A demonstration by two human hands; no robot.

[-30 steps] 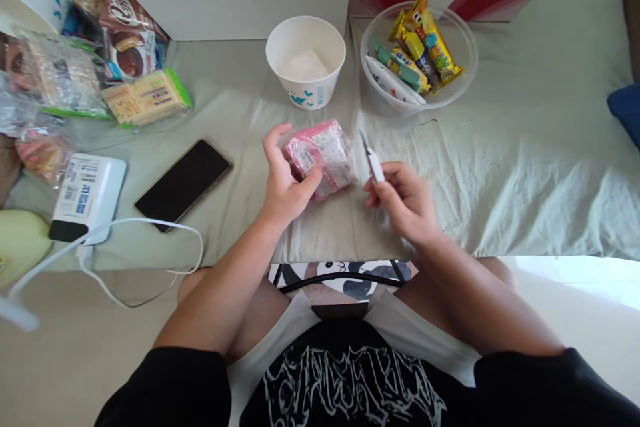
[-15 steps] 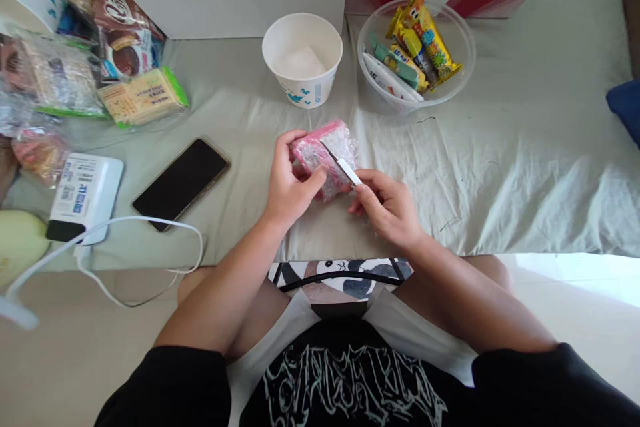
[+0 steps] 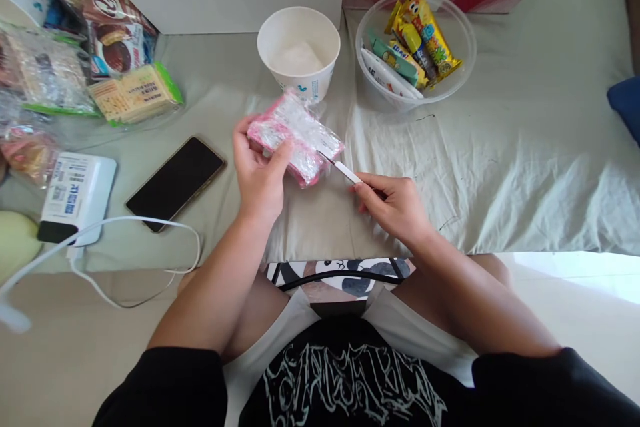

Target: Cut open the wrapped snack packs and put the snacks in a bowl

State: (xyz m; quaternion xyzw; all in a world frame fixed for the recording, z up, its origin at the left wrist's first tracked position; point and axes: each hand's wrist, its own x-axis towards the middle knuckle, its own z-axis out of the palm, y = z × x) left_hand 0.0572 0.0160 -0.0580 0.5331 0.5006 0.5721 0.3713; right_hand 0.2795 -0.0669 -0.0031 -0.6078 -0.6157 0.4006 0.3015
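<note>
Left hand (image 3: 260, 177) is closed around the near end of a pink snack pack in clear wrap (image 3: 295, 137), holding it tilted just above the sheet-covered bed (image 3: 500, 160). Right hand (image 3: 395, 203) is closed w/ a pinch grip on a small white-handled cutter (image 3: 343, 169); its tip sits at the pack's right edge, touching the wrap.

Progress, as judged: wrap looks mostly intact, no clear opening seen, so the cut is just at its start; contents not out yet.

Beyond the pack: paper cup (image 3: 299, 50), then a clear bowl of wrapped snacks (image 3: 415, 47). To the left, well apart: phone (image 3: 175, 173), power bank w/ cable (image 3: 75, 197), more snack bags (image 3: 135, 93).
</note>
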